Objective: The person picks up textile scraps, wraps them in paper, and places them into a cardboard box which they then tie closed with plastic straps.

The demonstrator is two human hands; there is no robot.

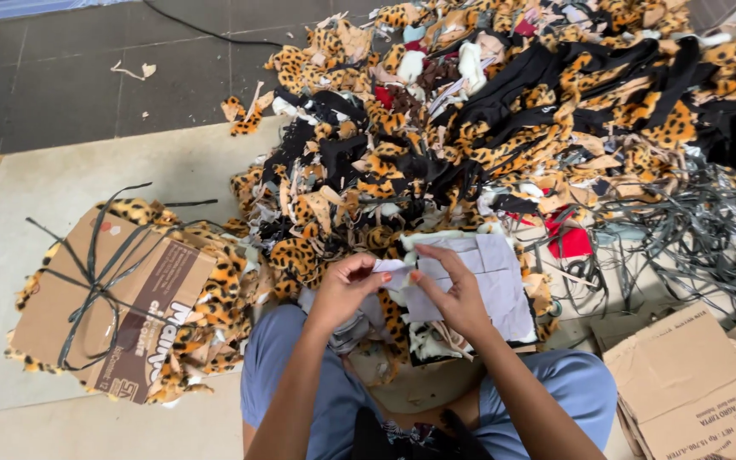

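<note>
I sit on the floor facing a large heap of leopard-print and black fabric scraps point(487, 128). My left hand point(342, 290) and my right hand point(449, 294) meet over a pale grey-white fabric piece point(491, 268), each pinching its near edge between thumb and fingers. The piece rests on a small stack of similar scraps in front of my knees. My blue-trousered legs point(300, 366) spread to either side below.
A flattened brown cardboard box point(95, 307) with black straps and leopard scraps lies at the left. More cardboard point(683, 383) sits at the lower right. Tangled grey strips point(700, 238) and a red scrap point(568, 238) lie at the right. Dark floor tiles run behind.
</note>
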